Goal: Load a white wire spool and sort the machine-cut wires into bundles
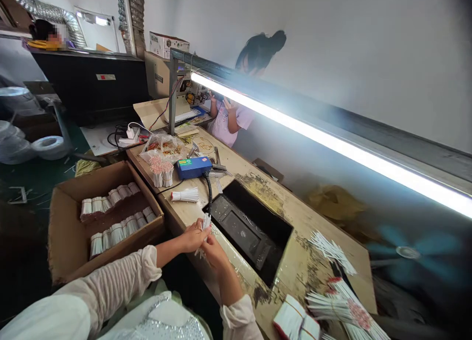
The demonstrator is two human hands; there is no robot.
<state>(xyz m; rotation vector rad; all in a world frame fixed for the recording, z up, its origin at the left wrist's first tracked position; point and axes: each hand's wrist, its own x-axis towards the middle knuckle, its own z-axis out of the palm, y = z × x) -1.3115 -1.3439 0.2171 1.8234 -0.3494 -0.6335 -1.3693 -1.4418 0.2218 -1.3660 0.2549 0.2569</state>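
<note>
Pale sleeves (pixel 121 281) fill the bottom of the frame and lead to the two hands near its centre. The left hand (pixel 192 236) is wrapped around a bundle of white strands (pixel 206 222), and the right hand (pixel 217 254) grips the same bundle from the other side, its fingers partly hidden. The bundle is tilted, its ends showing above and below the hands, over the near edge of the desk (pixel 302 222).

At the lower right, banded bundles (pixel 297 320) with red ends lie beside a looser pile of strands (pixel 332 305). At the left, a cardboard box (pixel 62 231) holds two rows of tied bundles (pixel 118 234). Just past the hands, a black tray (pixel 239 234) is sunk into the desk; right of it lie loose white strands (pixel 330 251).

Farther up the desk, one bundle (pixel 185 195) lies flat near a blue box (pixel 193 167) with a black cable (pixel 209 190). Left of the blue box, pink-tipped bundles (pixel 162 172) stand upright, a clear plastic bag (pixel 162 145) behind them.

A lit tube lamp (pixel 332 148) crosses the upper right, above a blurred fan (pixel 407 252) at the right edge. Beyond the desk, at the top centre, a co-worker (pixel 224 123) in a light top has both hands raised. A black cabinet (pixel 92 84) stands at the upper left.
</note>
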